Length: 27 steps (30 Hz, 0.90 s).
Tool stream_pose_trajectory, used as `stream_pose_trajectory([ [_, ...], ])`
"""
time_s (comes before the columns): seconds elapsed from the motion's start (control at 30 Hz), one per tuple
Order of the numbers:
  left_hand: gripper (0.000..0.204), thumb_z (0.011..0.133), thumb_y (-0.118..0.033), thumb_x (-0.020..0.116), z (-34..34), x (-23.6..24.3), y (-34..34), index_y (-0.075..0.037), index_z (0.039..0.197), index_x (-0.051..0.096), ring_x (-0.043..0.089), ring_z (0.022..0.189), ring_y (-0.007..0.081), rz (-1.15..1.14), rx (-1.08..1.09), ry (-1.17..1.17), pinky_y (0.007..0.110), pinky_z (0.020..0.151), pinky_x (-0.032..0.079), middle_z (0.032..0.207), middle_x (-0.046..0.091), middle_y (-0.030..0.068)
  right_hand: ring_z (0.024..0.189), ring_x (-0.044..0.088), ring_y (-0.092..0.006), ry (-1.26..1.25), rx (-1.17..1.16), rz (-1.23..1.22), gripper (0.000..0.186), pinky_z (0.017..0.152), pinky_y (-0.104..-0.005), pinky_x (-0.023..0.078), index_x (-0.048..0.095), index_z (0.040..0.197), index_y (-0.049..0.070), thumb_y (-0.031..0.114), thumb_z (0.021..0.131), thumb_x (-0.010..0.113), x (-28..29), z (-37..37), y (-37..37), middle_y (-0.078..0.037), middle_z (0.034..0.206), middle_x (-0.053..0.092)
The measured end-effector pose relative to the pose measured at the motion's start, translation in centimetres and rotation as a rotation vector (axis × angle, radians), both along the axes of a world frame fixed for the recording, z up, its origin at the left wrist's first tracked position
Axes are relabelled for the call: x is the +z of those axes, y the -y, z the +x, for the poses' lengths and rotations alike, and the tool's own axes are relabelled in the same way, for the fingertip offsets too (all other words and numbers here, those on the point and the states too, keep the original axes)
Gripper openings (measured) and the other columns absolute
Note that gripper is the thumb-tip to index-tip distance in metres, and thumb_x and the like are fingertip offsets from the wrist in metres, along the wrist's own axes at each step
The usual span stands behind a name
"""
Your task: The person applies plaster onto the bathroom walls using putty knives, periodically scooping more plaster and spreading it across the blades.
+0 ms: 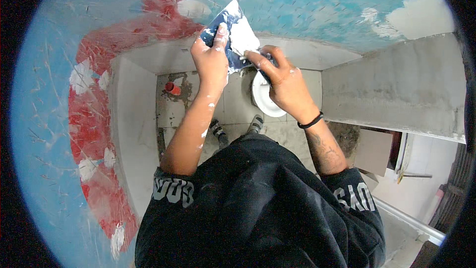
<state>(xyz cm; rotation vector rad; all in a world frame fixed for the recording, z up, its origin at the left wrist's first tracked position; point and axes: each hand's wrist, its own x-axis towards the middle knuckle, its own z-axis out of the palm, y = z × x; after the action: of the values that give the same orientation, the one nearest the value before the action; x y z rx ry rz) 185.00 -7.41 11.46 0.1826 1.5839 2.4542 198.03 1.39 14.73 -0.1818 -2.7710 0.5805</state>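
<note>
My left hand (213, 57) grips a dark blue flat plate (221, 20), its thumb laid across the face. A thick heap of white putty (244, 36) covers much of that plate. At the plate's lower right edge, my right hand (284, 77) is closed round the dark handle of a putty knife (268, 59); its blade is mostly hidden by the fingers and the putty. White smears mark both hands and my left forearm. Below my right hand, on the floor, stands a white round bucket (266, 100), partly covered by the hand.
Around me run walls painted blue (317, 7) and red (91, 129), with white filler patches (421, 15). A grey ledge (396, 84) stands at right. An orange-red pipe end (172, 88) rises from the stained tiled floor (233, 99) near my feet. Boards (373, 151) lean at lower right.
</note>
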Motion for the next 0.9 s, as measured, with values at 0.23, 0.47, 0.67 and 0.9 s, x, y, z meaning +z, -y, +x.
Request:
stream_pose_trajectory([
  [0.23, 0.014, 0.083, -0.008, 0.054, -1.3, -0.5, -1.1, 0.003, 0.091, 0.058, 0.053, 0.071, 0.0105, -0.078, -0.050, -0.052, 0.024, 0.065, 0.043, 0.082, 0.059, 0.0039, 0.097, 0.052, -0.0334, 0.133, 0.155, -0.126, 0.051, 0.080, -0.0373, 0.045, 0.048, 0.118, 0.016, -0.007, 0.072, 0.046, -0.1, 1.9, -1.0, -0.012, 0.113, 0.048],
  [0.47, 0.032, 0.080, -0.006, 0.048, -7.9, -0.8, -0.2, 0.005, 0.110, 0.050, 0.055, 0.088, 0.0190, 0.101, -0.472, 0.177, 0.030, 0.079, 0.044, 0.099, 0.057, 0.0088, 0.100, 0.055, -0.0189, 0.066, 0.014, -1.662, 0.066, 0.083, -0.0297, 0.046, 0.041, 0.124, 0.006, -0.012, 0.063, 0.059, -0.6, 8.9, -5.8, -0.007, 0.115, 0.052],
  [0.67, 0.011, 0.080, -0.007, 0.051, -13.3, 7.5, -1.6, 0.001, 0.083, 0.058, 0.048, 0.072, 0.0080, -0.461, -0.473, -0.563, 0.022, 0.068, 0.039, 0.077, 0.054, -0.0013, 0.090, 0.059, -0.0291, -0.873, -0.220, -1.539, 0.053, 0.081, -0.0436, 0.049, 0.045, 0.115, -0.003, -0.016, 0.064, 0.052, 2.0, 14.7, -21.6, -0.017, 0.102, 0.057],
  [0.9, 0.032, 0.082, -0.024, 0.054, -22.3, 19.8, -2.9, 0.001, 0.065, 0.044, 0.039, 0.061, 0.0165, -1.138, -0.499, -1.221, 0.033, 0.057, 0.033, 0.063, 0.042, 0.0066, 0.079, 0.058, -0.0242, -1.148, -0.557, -0.769, 0.043, 0.071, -0.0340, 0.050, 0.048, 0.109, -0.005, -0.009, 0.067, 0.054, 14.2, 22.0, -49.4, -0.014, 0.095, 0.057],
])
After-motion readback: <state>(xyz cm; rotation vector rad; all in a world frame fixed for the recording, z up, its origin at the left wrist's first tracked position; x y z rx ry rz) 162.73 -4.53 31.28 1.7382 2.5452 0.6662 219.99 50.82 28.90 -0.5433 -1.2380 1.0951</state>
